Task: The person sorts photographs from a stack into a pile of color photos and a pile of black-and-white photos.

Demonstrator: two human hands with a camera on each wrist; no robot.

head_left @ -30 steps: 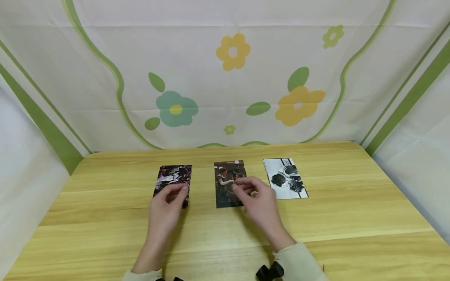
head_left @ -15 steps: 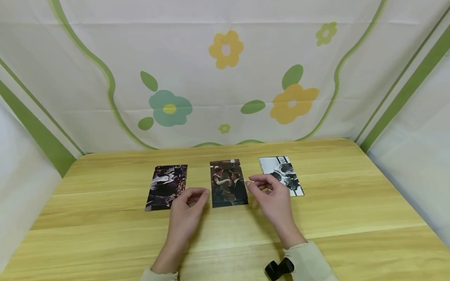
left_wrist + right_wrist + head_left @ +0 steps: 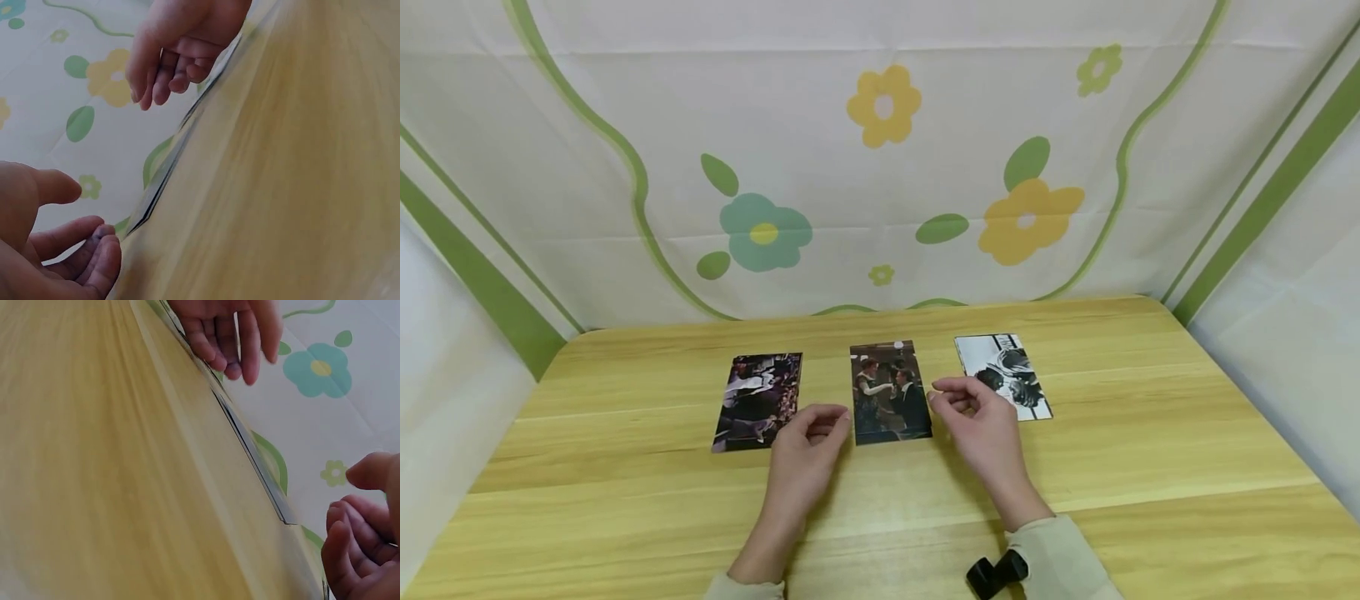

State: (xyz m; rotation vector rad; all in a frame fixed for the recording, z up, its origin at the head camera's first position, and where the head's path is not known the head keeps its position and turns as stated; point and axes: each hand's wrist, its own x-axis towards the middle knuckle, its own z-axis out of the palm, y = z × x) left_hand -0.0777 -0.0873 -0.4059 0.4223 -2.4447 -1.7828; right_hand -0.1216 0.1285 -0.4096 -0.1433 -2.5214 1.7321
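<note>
Three small stacks of photo cards lie in a row on the wooden table: a dark crowd picture [image 3: 756,396] on the left, a picture of two people in a brown room [image 3: 887,400] in the middle, and a black-and-white drawing [image 3: 1000,362] on the right. My left hand [image 3: 805,450] is beside the middle stack's left edge, overlapping a corner of the left one. On the other side, my right hand [image 3: 985,425] hovers by the middle stack's right edge and covers part of the drawing. Both hands hold nothing, fingers loosely bent, thumbs apart from the fingers in the wrist views.
The wooden table [image 3: 625,500] spreads out around the cards. A white cloth with flowers [image 3: 820,125] hangs upright behind its far edge, with pale cloth on both sides. A black device [image 3: 996,575] sits at the right wrist, by the sleeve.
My left hand has moved right, off the left stack towards the middle one. My right hand has drawn back rightwards from over the middle picture. Since half a second ago both hands are nearly still.
</note>
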